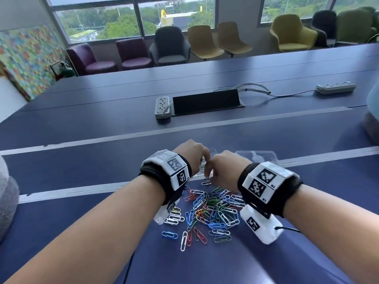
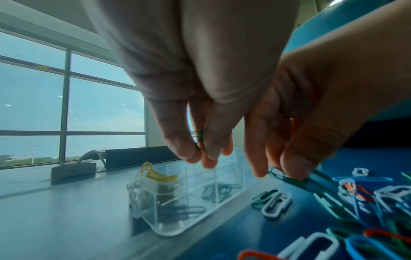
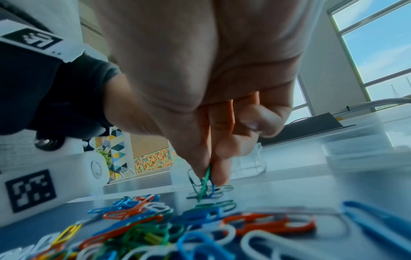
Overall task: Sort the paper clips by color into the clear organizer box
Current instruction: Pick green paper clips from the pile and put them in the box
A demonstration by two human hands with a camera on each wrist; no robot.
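Observation:
A mixed pile of coloured paper clips (image 1: 211,210) lies on the blue table in front of me. Beyond it stands the clear organizer box (image 2: 177,211), mostly hidden behind my hands in the head view. One of its compartments holds yellow clips (image 2: 155,174), and others hold dark ones. My left hand (image 2: 201,154) hovers over the box and pinches a green clip (image 2: 200,139) between thumb and fingers. My right hand (image 3: 211,177) is at the pile's far edge, right beside the left. It pinches a green clip (image 3: 206,176), and a blue one hangs with it.
The box's clear lid (image 1: 256,156) lies to the right of the hands. Two power strips (image 1: 163,106) (image 1: 336,88) and a black cable flap (image 1: 207,101) sit farther back on the table. Chairs line the windows. A person's sleeve shows at the right edge (image 1: 372,99).

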